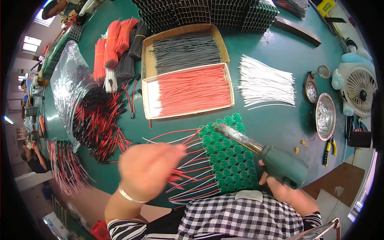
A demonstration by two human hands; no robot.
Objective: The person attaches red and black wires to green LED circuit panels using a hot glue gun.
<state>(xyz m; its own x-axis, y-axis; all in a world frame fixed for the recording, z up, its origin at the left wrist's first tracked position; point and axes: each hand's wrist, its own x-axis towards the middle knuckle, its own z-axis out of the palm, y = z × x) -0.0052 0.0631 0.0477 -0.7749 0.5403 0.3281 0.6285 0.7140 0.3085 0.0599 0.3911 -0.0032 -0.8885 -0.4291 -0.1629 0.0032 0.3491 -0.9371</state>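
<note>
My left hand [150, 168], partly blurred, is closed just left of the circuit board panel. Short red wires [177, 177] stick out of its grasp, and one runs from the fingertips toward the board's upper left corner. My right hand [276, 188] wraps round the green handle of a soldering gun [285, 166]. The gun's metal barrel slants up and left over the board, its tip at the board's top edge. The green circuit board panel [230, 156] is made of many small round boards. Red and white wires [198, 188] fan out from its left edge.
Open boxes of black wires [186, 52] and red wires [194, 90] lie beyond the board, with loose white wires [266, 82] alongside. Connector leads [98, 124] and a plastic bag [70, 80] cover the left. A metal dish [325, 116], pliers [330, 151] and a fan [360, 90] stand right.
</note>
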